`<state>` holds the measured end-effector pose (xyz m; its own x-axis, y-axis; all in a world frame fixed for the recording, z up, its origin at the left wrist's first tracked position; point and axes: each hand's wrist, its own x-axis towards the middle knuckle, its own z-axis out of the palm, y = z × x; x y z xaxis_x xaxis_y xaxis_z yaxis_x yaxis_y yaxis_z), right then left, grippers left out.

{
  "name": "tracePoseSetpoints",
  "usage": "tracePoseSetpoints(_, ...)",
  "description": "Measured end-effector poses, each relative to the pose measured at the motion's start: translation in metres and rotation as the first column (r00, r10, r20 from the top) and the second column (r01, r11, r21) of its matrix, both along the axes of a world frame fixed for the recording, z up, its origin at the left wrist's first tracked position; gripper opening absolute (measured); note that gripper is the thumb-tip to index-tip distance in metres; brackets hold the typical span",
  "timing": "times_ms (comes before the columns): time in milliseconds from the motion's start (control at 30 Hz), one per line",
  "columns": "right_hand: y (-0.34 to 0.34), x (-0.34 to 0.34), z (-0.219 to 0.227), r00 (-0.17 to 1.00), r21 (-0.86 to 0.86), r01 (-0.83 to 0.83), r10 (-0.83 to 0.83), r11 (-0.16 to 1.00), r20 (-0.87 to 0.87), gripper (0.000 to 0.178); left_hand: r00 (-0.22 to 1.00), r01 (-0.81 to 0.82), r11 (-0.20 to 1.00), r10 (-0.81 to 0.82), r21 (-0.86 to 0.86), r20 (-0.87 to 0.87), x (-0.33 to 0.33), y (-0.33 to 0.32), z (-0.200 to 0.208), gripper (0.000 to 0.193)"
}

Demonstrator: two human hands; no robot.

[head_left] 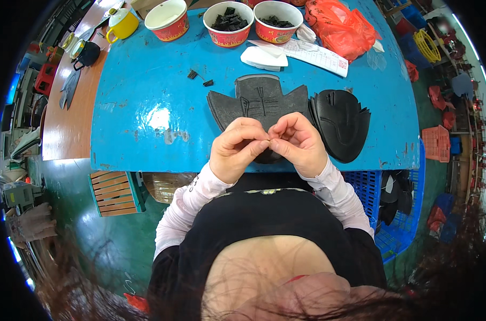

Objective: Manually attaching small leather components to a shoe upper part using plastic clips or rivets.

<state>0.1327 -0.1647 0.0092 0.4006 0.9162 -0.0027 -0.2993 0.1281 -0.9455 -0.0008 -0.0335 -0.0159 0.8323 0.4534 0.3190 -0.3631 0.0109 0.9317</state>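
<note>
My left hand [236, 150] and my right hand [300, 144] meet fingertip to fingertip at the table's near edge. Both are closed in a pinch; whatever lies between them is too small or hidden to make out. Just beyond them, flat on the table, are black cut pieces [264, 99] that look like shoe uppers, with pointed wings and stitched lines. To the right of my right hand lies a stack of rounded black pieces [339, 125] with notched edges. Something dark [268, 158] shows below my fingers, mostly covered by them.
Along the blue table's [130, 101] far side stand a white-and-red paper bowl [168, 22] and two more bowls [229, 36] [277, 32] of black scraps. A red plastic bag [342, 29], a paper strip [318, 56] and a yellow mug [122, 25] are nearby. Blue crates [398, 235] stand lower right.
</note>
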Motion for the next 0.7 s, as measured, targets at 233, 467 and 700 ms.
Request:
tracePoseSetpoints(233, 0.001, -0.005, -0.01, 1.0, 0.047, -0.018, 0.018, 0.999, -0.005, 0.025, 0.999, 0.001, 1.0, -0.001, -0.005, -0.054, -0.009, 0.002, 0.001, 0.01)
tracePoseSetpoints(467, -0.004, 0.002, -0.004, 0.994, 0.002, -0.104, 0.104, 0.995, 0.019, 0.024, 0.998, 0.055, 0.998, -0.056, -0.041, -0.024, -0.003, 0.002, 0.003, 0.011)
tracePoseSetpoints(700, -0.005, 0.002, -0.005, 0.982, 0.032, -0.16, 0.162, 0.987, -0.101, 0.025, 0.999, -0.021, 0.989, 0.016, 0.146, 0.032, -0.001, 0.002, 0.001, 0.014)
